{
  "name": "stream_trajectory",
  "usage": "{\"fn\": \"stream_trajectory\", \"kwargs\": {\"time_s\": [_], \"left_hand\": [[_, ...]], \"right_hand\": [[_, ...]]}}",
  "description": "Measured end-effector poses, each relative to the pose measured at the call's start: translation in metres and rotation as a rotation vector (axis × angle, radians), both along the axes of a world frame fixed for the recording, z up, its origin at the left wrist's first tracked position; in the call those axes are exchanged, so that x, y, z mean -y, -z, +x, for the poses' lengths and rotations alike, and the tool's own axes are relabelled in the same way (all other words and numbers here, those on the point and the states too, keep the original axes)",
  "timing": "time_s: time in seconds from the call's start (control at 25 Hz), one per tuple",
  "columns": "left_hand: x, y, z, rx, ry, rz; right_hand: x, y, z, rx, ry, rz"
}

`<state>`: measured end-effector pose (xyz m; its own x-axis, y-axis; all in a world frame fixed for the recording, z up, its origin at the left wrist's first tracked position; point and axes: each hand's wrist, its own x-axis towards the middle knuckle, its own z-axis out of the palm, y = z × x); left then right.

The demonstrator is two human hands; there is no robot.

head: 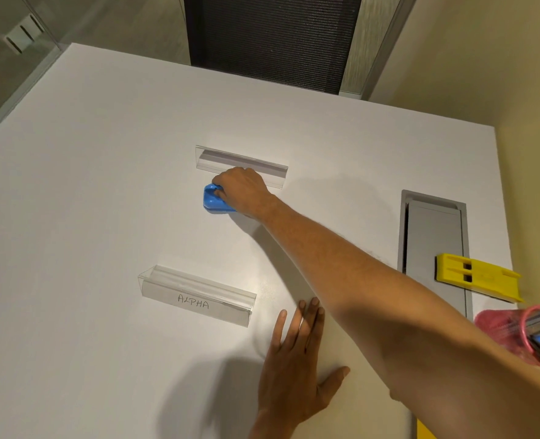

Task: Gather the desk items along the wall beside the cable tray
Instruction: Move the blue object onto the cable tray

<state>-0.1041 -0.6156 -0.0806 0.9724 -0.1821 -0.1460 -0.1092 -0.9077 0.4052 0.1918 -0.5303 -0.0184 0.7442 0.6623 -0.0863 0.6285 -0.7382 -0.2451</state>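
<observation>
My right hand (243,190) reaches across the white desk (88,201) and closes on a small blue plastic item (213,201) near the middle. Just behind it lies a clear acrylic name holder (262,169). A second clear holder marked ALPHA (195,296) lies closer to me. My left hand (297,359) rests flat on the desk, fingers spread, holding nothing. The grey cable tray (433,242) is set into the desk along the right wall. A yellow plastic item (478,277) lies across the tray's near end.
A pink mesh pen holder (512,327) with several pens stands at the right edge, partly hidden by my arm. A dark mesh chair back (272,39) stands behind the far desk edge. A glass partition (15,42) is at the far left, and the cream wall (516,90) at the right.
</observation>
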Motion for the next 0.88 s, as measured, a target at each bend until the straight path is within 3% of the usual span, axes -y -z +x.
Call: {"fn": "stream_trajectory", "kwargs": {"time_s": [0.52,0.76,0.88], "left_hand": [[0.005,0.020,-0.002,-0.010,-0.035,-0.019],[0.006,0.023,-0.001,-0.016,-0.048,-0.020],[0.006,0.024,-0.001,0.008,-0.056,-0.023]], "right_hand": [[0.050,-0.005,-0.011,-0.188,0.342,0.116],[0.087,0.002,-0.022,-0.492,0.717,0.244],[0.098,0.001,-0.030,-0.734,0.961,0.493]]}}
